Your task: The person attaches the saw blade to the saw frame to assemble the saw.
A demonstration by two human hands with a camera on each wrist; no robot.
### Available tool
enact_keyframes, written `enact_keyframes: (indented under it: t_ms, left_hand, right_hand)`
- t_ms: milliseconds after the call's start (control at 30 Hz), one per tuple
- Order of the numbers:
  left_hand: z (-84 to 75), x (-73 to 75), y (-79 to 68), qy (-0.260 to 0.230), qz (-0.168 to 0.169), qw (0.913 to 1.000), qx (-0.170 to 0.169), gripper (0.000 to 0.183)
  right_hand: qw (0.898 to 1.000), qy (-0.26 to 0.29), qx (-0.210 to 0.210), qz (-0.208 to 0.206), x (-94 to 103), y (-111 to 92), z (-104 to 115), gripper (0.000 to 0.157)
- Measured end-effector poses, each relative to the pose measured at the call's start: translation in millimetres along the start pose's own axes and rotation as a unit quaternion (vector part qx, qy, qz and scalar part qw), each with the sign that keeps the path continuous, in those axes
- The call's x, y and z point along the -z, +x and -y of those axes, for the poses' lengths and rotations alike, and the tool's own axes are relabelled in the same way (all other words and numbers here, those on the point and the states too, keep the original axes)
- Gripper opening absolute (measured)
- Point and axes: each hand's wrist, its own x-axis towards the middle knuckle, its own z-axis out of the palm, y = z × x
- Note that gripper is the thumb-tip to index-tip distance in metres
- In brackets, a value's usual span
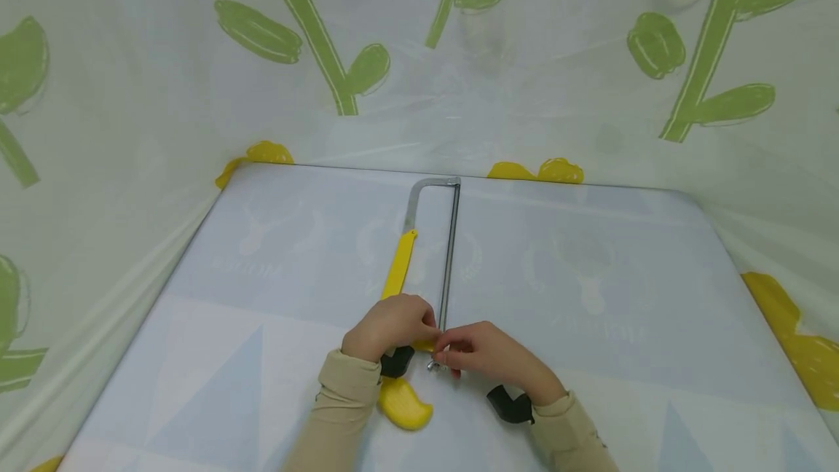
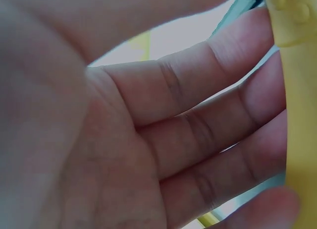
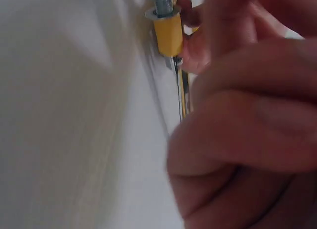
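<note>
A hacksaw point(image 1: 398, 264) with a yellow grip and a bent grey metal frame lies on the table, its far end pointing away from me. Its long thin blade point(image 1: 449, 261) runs along the right side. My left hand point(image 1: 395, 323) holds the saw at the near end of the blade; fingertips meet the yellow handle point(image 2: 301, 115) in the left wrist view. My right hand point(image 1: 491, 355) has curled fingers and pinches at the metal wing nut point(image 1: 432, 365). A yellow collar point(image 3: 169, 35) with a bolt through it shows in the right wrist view. Fingers partly hide the nut.
The pale table point(image 1: 623, 261) has faint printed patterns. A whitish curtain point(image 1: 557, 93) with green leaves and yellow shapes surrounds its back and sides. Black wrist cameras point(image 1: 511, 406) sit at both cuffs.
</note>
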Motion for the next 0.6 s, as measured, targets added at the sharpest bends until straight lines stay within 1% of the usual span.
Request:
enact_keyframes:
  t_ms: [100,233,300,400,600]
  left_hand:
    - [0.2,-0.7,-0.6,-0.006,-0.001,1.0000,-0.001,0.017]
    - [0.7,-1.4,-0.9,-0.017,-0.004,0.9999,-0.002,0.019]
    - [1.0,-1.6,-1.4,-0.020,-0.006,0.9998,-0.003,0.019]
    - [1.4,-2.0,-1.5,-0.021,-0.008,0.9997,-0.005,0.019]
    - [1.1,-2.3,-0.4,-0.016,-0.007,0.9998,-0.009,0.017]
  right_hand:
    - [0.999,-0.003,0.012,0.033,-3.0,0,3,0.015]
    - [0.998,-0.019,0.025,0.053,-7.9,1,6,0.020]
    - [0.998,-0.024,0.027,0.055,-10.4,1,8,0.021]
    - [0.998,-0.035,0.027,0.053,-13.2,2,10,0.019]
    - [0.998,-0.041,0.011,0.043,-15.0,1,12,0.019]
